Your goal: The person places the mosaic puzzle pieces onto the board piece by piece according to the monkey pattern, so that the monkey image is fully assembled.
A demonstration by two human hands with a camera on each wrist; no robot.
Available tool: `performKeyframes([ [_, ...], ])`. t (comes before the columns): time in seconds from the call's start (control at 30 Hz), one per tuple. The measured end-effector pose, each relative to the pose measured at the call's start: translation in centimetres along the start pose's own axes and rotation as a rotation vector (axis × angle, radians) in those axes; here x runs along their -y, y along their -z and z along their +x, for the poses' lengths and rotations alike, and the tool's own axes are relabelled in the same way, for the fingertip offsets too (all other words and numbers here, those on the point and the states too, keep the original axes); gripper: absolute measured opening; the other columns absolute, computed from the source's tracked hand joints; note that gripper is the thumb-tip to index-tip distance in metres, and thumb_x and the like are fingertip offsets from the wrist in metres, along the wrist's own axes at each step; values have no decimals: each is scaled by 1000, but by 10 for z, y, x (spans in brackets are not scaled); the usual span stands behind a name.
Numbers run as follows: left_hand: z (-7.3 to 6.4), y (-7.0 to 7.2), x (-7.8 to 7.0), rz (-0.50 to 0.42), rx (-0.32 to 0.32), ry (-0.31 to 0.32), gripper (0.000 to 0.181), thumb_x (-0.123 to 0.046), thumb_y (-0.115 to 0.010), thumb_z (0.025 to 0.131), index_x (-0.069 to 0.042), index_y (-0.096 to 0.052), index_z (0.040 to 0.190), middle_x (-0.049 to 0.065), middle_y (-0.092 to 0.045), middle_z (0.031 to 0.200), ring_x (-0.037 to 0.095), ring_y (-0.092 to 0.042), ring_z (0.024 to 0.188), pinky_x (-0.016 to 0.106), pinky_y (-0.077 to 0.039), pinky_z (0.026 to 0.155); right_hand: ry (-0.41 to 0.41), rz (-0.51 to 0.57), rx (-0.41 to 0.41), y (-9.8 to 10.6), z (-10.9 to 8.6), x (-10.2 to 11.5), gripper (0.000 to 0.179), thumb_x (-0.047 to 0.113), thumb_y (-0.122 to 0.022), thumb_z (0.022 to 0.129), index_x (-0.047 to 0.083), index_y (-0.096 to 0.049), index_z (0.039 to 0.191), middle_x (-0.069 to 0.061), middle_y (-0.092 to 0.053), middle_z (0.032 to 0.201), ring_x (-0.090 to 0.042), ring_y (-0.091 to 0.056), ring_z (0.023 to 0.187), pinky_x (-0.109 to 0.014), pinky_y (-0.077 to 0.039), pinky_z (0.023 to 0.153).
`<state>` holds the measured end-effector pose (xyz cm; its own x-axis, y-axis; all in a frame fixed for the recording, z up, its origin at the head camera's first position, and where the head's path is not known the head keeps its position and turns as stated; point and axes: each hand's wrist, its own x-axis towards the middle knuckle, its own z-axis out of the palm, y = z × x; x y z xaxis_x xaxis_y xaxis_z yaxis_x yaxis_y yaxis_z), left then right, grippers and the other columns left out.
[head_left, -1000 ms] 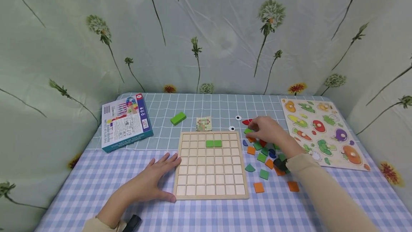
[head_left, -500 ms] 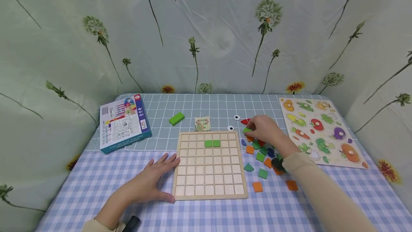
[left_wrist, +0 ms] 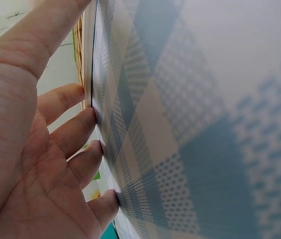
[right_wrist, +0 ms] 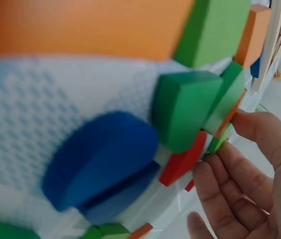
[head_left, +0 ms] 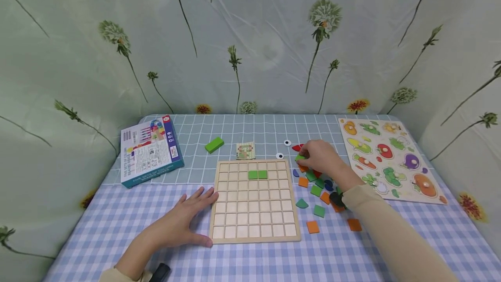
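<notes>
My left hand [head_left: 182, 221] rests with spread fingers against the left edge of a wooden grid board [head_left: 254, 207]. In the left wrist view its fingertips [left_wrist: 88, 117] touch the board's side and the checked cloth. Two green square tiles [head_left: 258, 175] sit side by side in the board's second row. At the pile right of the board, my right hand [head_left: 322, 159] pinches a light green tile [head_left: 299, 158] between thumb and fingers. In the right wrist view that green tile [right_wrist: 220, 139] shows partly at the fingertips, close to red, green and orange pieces.
Loose orange, green and blue pieces [head_left: 316, 190] lie right of the board. Behind it are a small pattern card [head_left: 245, 150], a green block [head_left: 214, 145] and two eye discs [head_left: 279, 156]. A box [head_left: 150, 151] stands left; a vegetable puzzle [head_left: 391, 160] lies right.
The head view has shifted slightly, moving the scene a little to the left. Both hands stay in the same places, the right one still at the green tile.
</notes>
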<state>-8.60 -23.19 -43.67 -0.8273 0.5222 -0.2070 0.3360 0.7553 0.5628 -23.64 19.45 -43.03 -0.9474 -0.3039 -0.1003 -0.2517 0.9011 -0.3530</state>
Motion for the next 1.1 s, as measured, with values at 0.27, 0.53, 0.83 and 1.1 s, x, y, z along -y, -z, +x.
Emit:
performKeyframes([
  [0.27,0,1,-1,2,4,4,118,-69,-87,74,-18,-39,168,8,-30,178,46,-20,166,84,-12,123,1,52,-9,2,-1,-2,30,29,-82,94,3,-79,108,-9,-77,96,-20,-63,80,-37,-62,81],
  [0.53,0,0,-1,2,-4,-7,116,-68,-87,74,-18,-40,168,8,-31,177,46,-19,166,85,-13,122,38,68,-28,10,-3,12,31,29,-80,95,4,-78,113,-9,-78,102,-20,-64,84,-41,-62,86],
  [0.83,0,1,-1,8,-1,2,117,-68,-88,74,-18,-40,168,8,-31,178,46,-20,166,85,-12,122,176,73,-27,8,-2,48,26,29,-80,94,9,-81,111,-5,-80,106,-22,-73,99,-43,-63,92],
  [1.1,0,0,-1,12,0,2,117,-68,-88,74,-18,-39,168,8,-31,177,46,-20,166,85,-12,122,296,49,27,-5,0,83,23,29,-77,97,12,-82,112,-2,-80,110,-20,-74,100,-39,-64,90],
])
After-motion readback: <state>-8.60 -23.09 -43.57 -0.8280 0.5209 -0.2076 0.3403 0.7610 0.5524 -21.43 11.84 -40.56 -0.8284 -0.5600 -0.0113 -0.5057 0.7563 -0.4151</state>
